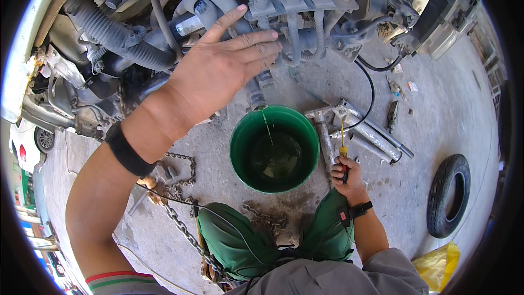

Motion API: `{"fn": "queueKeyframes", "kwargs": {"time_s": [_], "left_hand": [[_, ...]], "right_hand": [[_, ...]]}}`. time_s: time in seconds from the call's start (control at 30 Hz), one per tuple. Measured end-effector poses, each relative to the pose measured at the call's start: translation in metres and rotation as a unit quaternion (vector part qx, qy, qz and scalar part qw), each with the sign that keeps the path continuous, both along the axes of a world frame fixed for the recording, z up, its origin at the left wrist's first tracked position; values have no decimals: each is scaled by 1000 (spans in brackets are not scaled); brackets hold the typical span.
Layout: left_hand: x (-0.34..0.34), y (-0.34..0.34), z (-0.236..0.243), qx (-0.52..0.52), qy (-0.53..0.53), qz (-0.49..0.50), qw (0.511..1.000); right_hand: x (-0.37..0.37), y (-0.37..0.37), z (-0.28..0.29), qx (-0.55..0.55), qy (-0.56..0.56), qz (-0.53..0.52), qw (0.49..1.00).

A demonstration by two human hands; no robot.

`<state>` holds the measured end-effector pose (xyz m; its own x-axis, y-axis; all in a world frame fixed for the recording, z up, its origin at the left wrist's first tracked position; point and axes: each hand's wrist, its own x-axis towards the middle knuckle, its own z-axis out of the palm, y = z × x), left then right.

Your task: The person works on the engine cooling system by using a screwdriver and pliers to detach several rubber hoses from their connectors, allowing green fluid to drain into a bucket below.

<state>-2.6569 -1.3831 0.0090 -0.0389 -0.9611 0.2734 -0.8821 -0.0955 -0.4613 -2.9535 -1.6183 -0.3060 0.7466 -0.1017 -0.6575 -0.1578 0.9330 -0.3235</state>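
Note:
My left hand (226, 65) reaches up with its fingers stretched out, against the grey pipes and hoses of a vehicle's engine bay. Just below it, the open end of a grey hose (256, 98) points down over a green bucket (236, 158). From that end a thin stream of liquid runs into the bucket, where a dark pool lies at the bottom. In my right hand (349, 177) is a screwdriver (343, 150) with a yellow and dark handle, its shaft pointing away from me, to the right of the bucket.
A metal jack-like frame (376, 136) lies right of the bucket. Chains (180, 218) lie on the concrete by my legs. Farther right are a black tyre (449, 195) and a yellow bag (439, 265). A ribbed black hose (117, 35) runs at the upper left.

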Motion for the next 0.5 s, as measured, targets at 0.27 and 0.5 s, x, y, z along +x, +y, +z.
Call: {"fn": "queueKeyframes", "kwargs": {"time_s": [0.27,0.5], "left_hand": [[2,-1,-4,-9,8,-6,1000],[3,-2,-6,-15,7,-10,1000]], "right_hand": [[0,-1,-4,0,1,-1,1000],[2,1,-1,-4,12,-11,1000]]}}
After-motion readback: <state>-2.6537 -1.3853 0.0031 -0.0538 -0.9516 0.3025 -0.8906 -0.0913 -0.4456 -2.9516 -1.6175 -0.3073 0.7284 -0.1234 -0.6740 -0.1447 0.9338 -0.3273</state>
